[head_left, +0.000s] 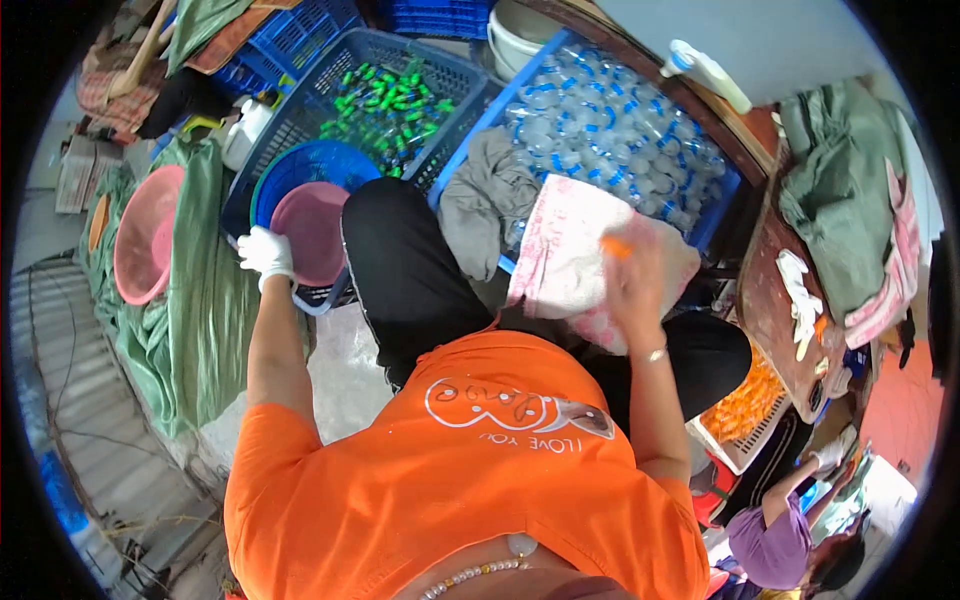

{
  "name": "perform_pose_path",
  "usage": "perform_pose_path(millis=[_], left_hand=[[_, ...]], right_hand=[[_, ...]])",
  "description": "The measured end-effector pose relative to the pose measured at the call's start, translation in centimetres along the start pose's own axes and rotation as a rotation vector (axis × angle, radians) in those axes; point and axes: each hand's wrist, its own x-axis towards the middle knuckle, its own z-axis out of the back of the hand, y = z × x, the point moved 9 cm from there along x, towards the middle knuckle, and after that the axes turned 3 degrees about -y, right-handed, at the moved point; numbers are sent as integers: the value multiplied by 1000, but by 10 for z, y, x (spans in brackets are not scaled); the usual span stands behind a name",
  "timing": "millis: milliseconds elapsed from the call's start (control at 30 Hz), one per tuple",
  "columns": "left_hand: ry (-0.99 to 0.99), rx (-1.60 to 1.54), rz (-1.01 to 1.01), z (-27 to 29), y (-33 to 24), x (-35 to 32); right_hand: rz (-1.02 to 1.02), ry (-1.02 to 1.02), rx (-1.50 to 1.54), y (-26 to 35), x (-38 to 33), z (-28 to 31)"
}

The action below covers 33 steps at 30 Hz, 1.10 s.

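My right hand (637,285), bare and a little blurred, is closed on a small orange plastic piece (615,246). It is over a white towel with pink print (562,232), which lies across my right thigh. My left hand (265,252) wears a white glove. Its fingers are loosely bent and apart, with nothing visible in them, at the left edge of a blue-grey crate. Right beside it, a pink bowl (308,235) sits partly over a blue basin (315,160) in that crate.
Green-capped pieces (390,110) fill the crate's (470,75) far part. A blue crate (720,215) holds clear blue-banded pieces (610,130), with a grey cloth (490,190) over its corner. Orange pieces (745,400) fill a basket at right. Another person (775,540) works lower right.
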Motion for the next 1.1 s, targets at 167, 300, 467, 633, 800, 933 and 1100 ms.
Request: perform_pose_path(millis=[167, 300, 467, 633, 800, 933, 1100], left_hand=[[-110, 76, -149, 37, -25, 0], [-76, -354, -261, 54, -23, 24], [-417, -594, -320, 174, -33, 16], [-366, -1326, -231, 202, -37, 39], [401, -1732, -148, 167, -150, 16], [714, -1756, -198, 136, -231, -14], [891, -1739, -9, 122, -277, -38]], right_hand=[[-318, -66, -182, -93, 59, 10], [-440, 147, -297, -138, 71, -37], [-587, 360, -325, -169, 86, -68], [-641, 429, -303, -191, 102, -83], [-730, 487, -274, -214, 117, -89], [-625, 403, -348, -205, 110, -88], [-309, 381, -410, -103, 147, -95]])
